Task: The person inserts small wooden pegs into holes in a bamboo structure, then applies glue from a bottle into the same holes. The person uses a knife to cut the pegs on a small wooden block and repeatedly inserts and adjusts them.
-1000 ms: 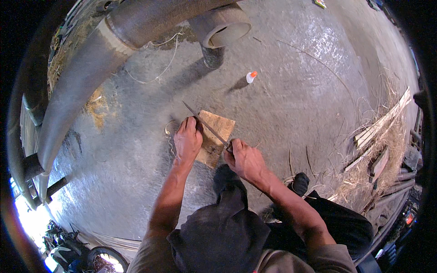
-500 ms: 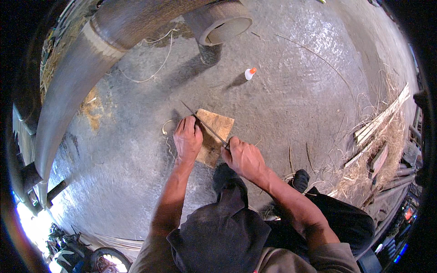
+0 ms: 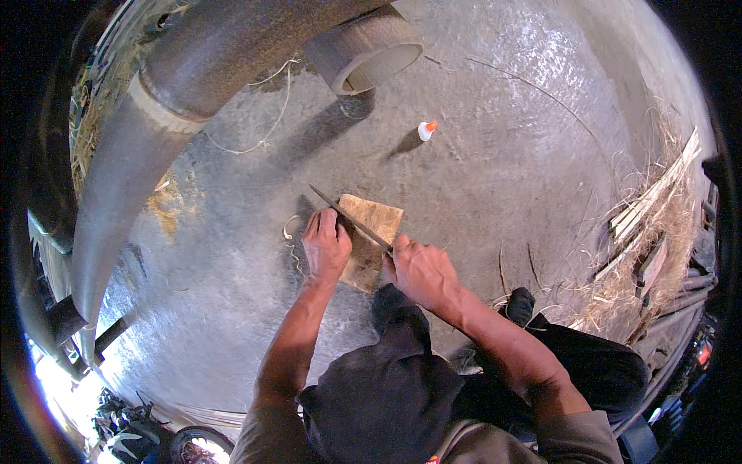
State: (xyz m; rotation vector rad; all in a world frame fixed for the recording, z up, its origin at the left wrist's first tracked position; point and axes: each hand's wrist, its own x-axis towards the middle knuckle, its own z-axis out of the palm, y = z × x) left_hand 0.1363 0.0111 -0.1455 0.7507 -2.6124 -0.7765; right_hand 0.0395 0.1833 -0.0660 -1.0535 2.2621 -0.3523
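Note:
A small tan wooden board lies on the floor in front of me. My right hand is wrapped round the handle of a knife, whose long dark blade slants across the board with its tip up and to the left. My left hand is closed, fingers bunched beside the blade at the board's left edge. Whatever it pinches is hidden. Left of that hand, a pale curled strip rests on the floor.
A white bottle with an orange cap stands beyond the board. Large curved brown pipes arch across the upper left. Wooden slats and loose fibres are heaped at right. A wheel shows at lower left.
The whole view has shifted slightly. My left fingers have changed their pose a little beside the blade. The right hand keeps its hold on the knife.

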